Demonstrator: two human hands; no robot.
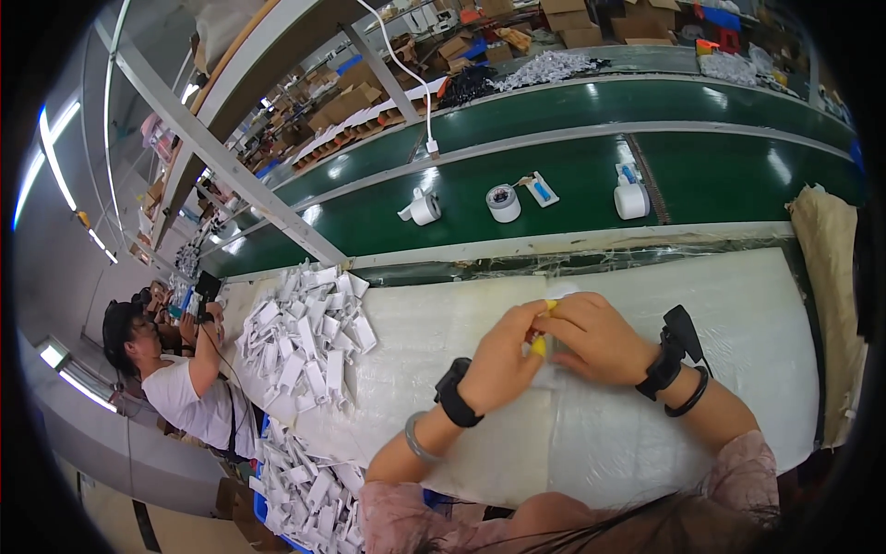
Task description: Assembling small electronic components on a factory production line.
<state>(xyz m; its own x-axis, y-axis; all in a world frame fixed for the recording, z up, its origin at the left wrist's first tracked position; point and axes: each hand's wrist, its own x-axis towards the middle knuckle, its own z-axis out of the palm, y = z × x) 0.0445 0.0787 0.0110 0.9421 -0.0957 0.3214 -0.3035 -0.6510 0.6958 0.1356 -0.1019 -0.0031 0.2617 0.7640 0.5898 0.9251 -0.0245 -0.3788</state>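
Observation:
My left hand and my right hand meet over the pale, padded worktop. Both have their fingers bent in and pressed together at the tips. Bits of yellow show between the fingertips; I cannot tell whether they are finger covers or part of a held thing. Whatever lies in the pinch is hidden by the fingers. To the left of my hands, a heap of white plastic parts is spread on the worktop.
A blue bin full of similar white parts stands at the lower left. Beyond the worktop runs a green conveyor carrying white round pieces. A metal frame post rises at the left, near a person in white. A white cable hangs above.

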